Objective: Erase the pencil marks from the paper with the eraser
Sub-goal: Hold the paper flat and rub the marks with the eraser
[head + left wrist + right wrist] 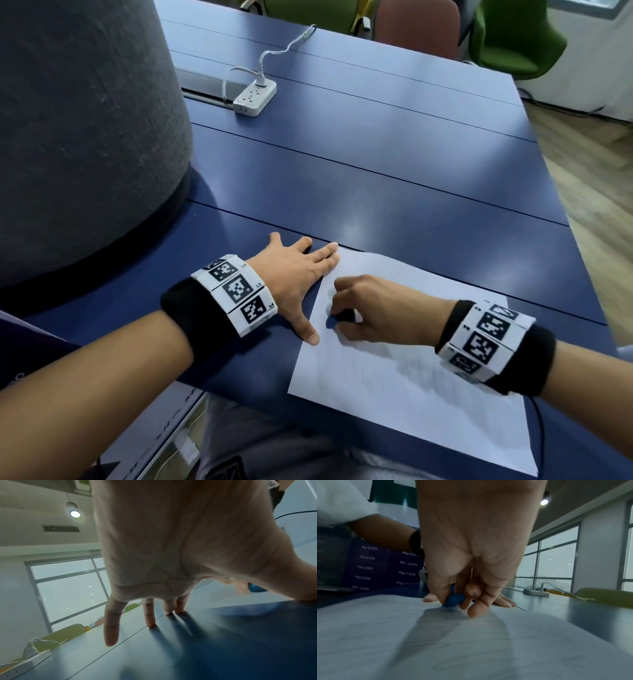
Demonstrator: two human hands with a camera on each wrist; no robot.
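A white sheet of paper (404,387) with faint pencil lines lies on the blue table (376,164) near its front edge. My right hand (363,311) pinches a blue eraser (453,599) and presses it onto the paper near the sheet's upper left part; the eraser (339,317) is mostly hidden from the head camera. My left hand (298,274) lies flat with straight, spread fingers, its thumb and two fingertips pinning the paper's left edge. In the left wrist view the eraser (257,588) shows beside the thumb.
A large grey felt column (78,130) stands on the table to the left. A white power strip (255,96) with a plugged cable lies further back. Green and pink chairs stand past the far edge. A dark printed board leans at my lower left.
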